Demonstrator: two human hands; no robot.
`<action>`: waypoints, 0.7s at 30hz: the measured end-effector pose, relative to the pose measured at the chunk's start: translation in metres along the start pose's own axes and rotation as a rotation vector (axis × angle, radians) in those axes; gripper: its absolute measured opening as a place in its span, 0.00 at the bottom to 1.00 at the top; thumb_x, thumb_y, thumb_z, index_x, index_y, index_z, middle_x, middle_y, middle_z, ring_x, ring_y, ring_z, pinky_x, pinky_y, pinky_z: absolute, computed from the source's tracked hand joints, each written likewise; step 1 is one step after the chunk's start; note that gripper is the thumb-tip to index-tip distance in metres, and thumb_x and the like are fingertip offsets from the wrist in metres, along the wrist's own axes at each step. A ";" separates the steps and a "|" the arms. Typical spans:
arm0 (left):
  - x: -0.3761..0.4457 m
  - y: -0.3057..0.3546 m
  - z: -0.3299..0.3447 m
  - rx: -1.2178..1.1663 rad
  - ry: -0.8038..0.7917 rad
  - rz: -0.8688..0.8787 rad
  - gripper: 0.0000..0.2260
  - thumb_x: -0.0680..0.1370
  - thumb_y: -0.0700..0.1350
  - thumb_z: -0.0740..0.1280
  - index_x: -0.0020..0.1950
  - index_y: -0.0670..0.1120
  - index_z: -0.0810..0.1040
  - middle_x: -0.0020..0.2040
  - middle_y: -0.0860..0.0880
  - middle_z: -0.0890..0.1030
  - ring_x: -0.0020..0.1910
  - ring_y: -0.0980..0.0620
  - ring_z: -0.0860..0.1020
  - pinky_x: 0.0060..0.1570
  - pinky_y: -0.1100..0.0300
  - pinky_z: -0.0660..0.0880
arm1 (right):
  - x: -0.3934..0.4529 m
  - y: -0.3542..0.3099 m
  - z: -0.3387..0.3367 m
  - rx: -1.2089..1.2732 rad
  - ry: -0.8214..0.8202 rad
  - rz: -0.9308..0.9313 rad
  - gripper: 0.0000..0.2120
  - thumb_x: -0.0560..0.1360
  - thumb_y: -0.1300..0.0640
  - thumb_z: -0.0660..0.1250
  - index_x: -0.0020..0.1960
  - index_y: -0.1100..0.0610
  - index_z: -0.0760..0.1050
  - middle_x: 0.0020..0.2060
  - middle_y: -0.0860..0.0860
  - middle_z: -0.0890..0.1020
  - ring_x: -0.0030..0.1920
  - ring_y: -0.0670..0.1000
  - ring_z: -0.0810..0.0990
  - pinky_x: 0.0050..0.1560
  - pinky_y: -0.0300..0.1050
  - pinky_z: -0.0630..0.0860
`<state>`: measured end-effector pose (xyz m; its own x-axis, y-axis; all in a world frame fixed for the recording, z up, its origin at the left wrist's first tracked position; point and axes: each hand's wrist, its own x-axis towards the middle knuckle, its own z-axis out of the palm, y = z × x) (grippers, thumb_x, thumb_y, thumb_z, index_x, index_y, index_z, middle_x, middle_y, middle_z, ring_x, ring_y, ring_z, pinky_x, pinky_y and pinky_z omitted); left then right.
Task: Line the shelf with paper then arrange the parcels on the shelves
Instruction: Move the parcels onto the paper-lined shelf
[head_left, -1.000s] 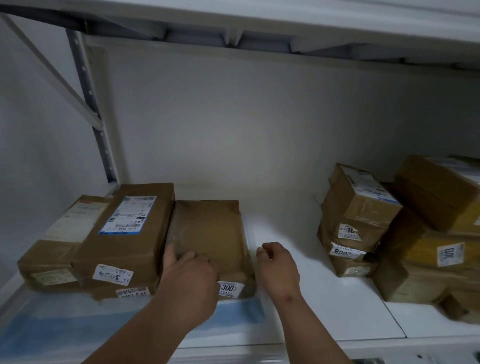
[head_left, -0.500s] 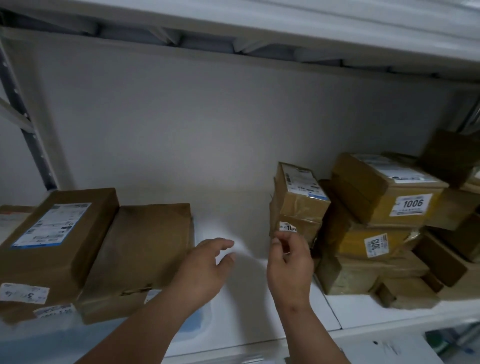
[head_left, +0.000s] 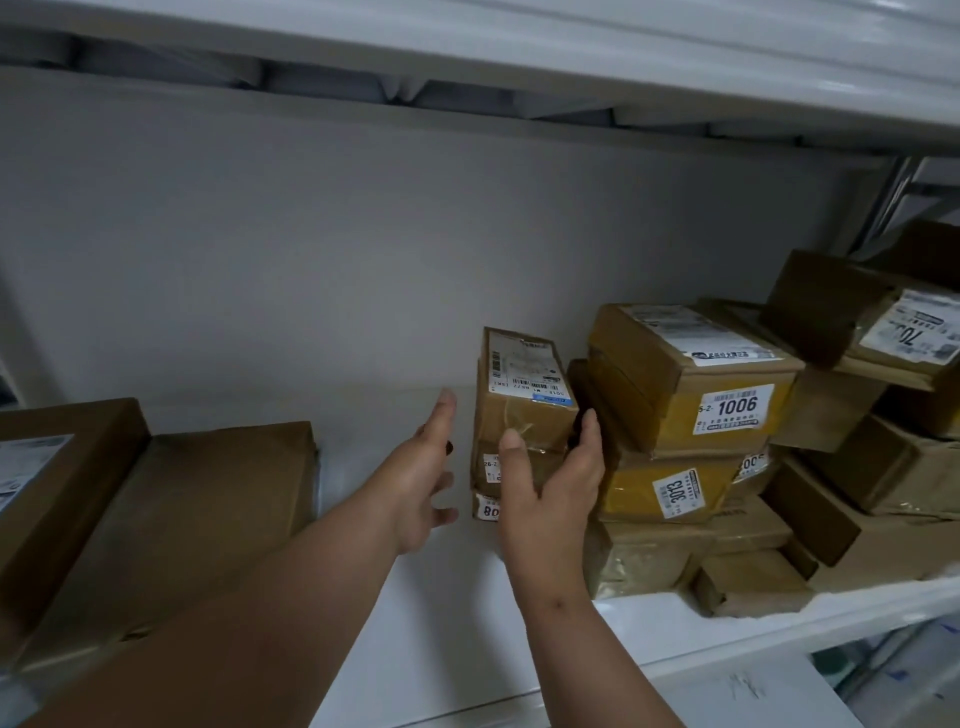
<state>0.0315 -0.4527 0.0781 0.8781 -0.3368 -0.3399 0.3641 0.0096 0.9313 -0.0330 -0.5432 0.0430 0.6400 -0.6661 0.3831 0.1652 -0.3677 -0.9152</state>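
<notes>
Parcels (head_left: 522, 410) stacked on shelf (head_left: 675, 623) — both hands' fingers spread, released — right hand (head_left: 550, 488) touching, left hand (head_left: 421, 483) beside.

left hand (head_left: 421, 483): bare, no ring or glove
right hand (head_left: 545, 483): bare, no watch
forearms: bare, sleeveless to frame edge

Small brown labelled parcel (head_left: 522, 410) topping a stack, white paper-lined shelf (head_left: 467, 613)
</notes>
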 end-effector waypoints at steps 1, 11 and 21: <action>0.003 0.003 0.002 -0.025 -0.017 -0.014 0.37 0.71 0.75 0.55 0.77 0.61 0.60 0.78 0.54 0.62 0.76 0.45 0.61 0.67 0.39 0.65 | 0.005 0.000 0.000 0.042 -0.027 0.056 0.46 0.67 0.29 0.58 0.79 0.47 0.51 0.76 0.48 0.61 0.76 0.50 0.59 0.74 0.53 0.61; 0.008 0.007 0.006 0.056 -0.094 0.096 0.41 0.66 0.79 0.52 0.73 0.59 0.69 0.75 0.55 0.67 0.76 0.56 0.60 0.76 0.44 0.45 | 0.019 -0.001 -0.005 0.223 -0.127 0.179 0.35 0.64 0.21 0.55 0.64 0.39 0.67 0.66 0.47 0.71 0.64 0.49 0.74 0.64 0.56 0.75; -0.033 0.023 -0.055 -0.170 -0.155 0.269 0.15 0.79 0.58 0.59 0.60 0.58 0.80 0.59 0.48 0.82 0.63 0.46 0.76 0.57 0.40 0.76 | -0.004 -0.038 0.024 0.376 -0.260 0.074 0.14 0.67 0.33 0.63 0.52 0.27 0.69 0.63 0.45 0.72 0.61 0.44 0.76 0.60 0.52 0.78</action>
<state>0.0281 -0.3901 0.1035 0.8968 -0.4397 -0.0493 0.1843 0.2700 0.9450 -0.0237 -0.5106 0.0726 0.8194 -0.4788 0.3152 0.3421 -0.0328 -0.9391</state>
